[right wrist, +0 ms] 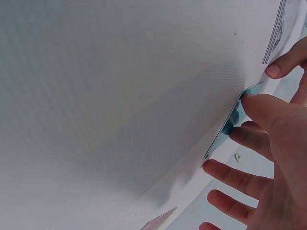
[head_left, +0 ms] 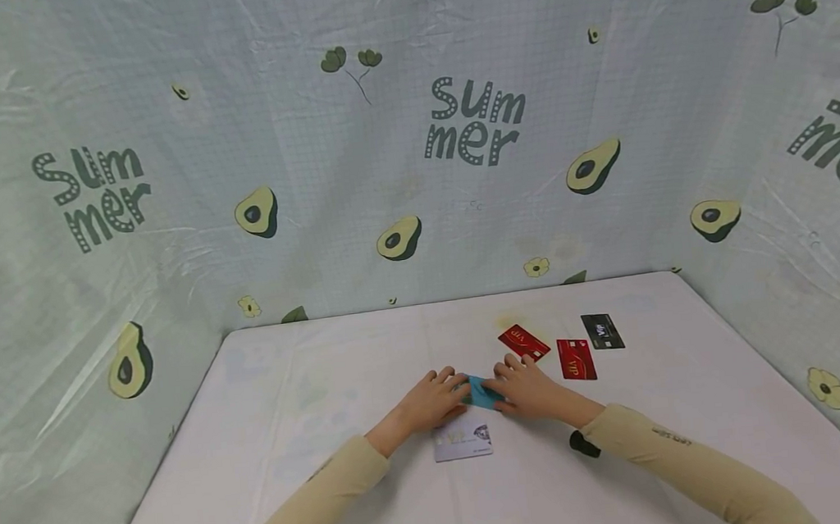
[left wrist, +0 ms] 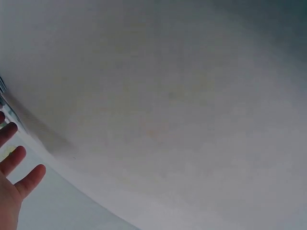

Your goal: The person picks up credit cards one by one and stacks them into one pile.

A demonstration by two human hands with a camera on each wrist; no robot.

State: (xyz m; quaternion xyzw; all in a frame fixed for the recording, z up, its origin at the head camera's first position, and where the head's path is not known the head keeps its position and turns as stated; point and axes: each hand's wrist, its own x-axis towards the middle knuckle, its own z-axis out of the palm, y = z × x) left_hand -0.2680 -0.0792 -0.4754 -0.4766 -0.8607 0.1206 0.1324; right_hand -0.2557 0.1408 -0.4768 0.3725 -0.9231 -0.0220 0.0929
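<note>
A blue card [head_left: 482, 393] is between my two hands at the middle of the table. The left hand [head_left: 436, 399] holds its left end, fingertips over the face and thumb lower down. From the other side my right hand [head_left: 526, 388] grips the right end. In the right wrist view, the right thumb and a finger touch the blue card [right wrist: 223, 136], while the other fingers are spread. Just below the left hand lies a silver-white card [head_left: 463, 449] with a dark emblem. The left wrist view shows only spread fingers of the left hand [left wrist: 12, 172]; the blue card's grip is hidden there.
Two red VIP cards [head_left: 516, 338] [head_left: 577, 359] lie beyond and right of my right hand, with a black Vip card [head_left: 603, 331] farther right. A white cloth covers the table [head_left: 320, 500]. Behind it hangs a printed avocado curtain [head_left: 477, 233].
</note>
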